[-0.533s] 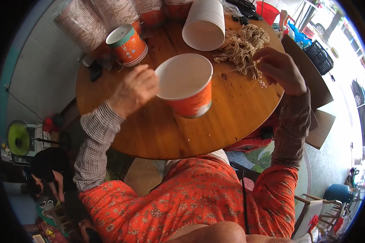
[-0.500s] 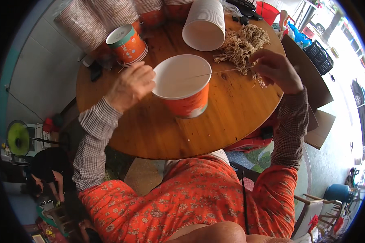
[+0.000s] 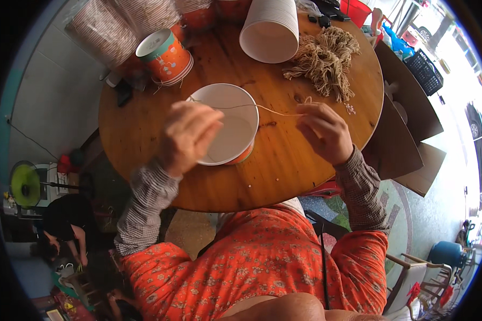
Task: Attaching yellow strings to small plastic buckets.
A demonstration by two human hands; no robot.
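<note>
String [image 3: 273,109] runs taut across the mouth of the paper cup [image 3: 227,125] in our one view, the head camera looking down; we see it stretch from the left hand [image 3: 186,138] to the right hand [image 3: 322,131]; our left hand lies over the cup's left rim, fingers curled shut, and the near end of the string disappears at its fingertips, so we take it as pinched there; our right hand sits just right of the cup, above the bare wood, its thumb and forefinger closed on the other end of the string, where a small loop shows.

The cup stands upright near the middle of the round wooden table [image 3: 284,176]; we look straight into its white inside, and only a sliver of its orange wall shows at the lower edge; the table's near edge curves just above our orange flowered lap.

Farther back on the table we find a heap of tan strings [image 3: 324,61], lying apart from our right hand; beside it, to the left, a stack of white cups [image 3: 270,29] lies on its side with the open mouth toward us; at the left rear a second stack of orange cups [image 3: 163,53] leans, teal rim up; behind that we make out clear bags of cups [image 3: 110,27], blurred by the lens edge.

Off the table's right side stands an open cardboard box [image 3: 407,139]; at lower left a person in black [image 3: 64,224] bends over near a green fan [image 3: 24,184].
</note>
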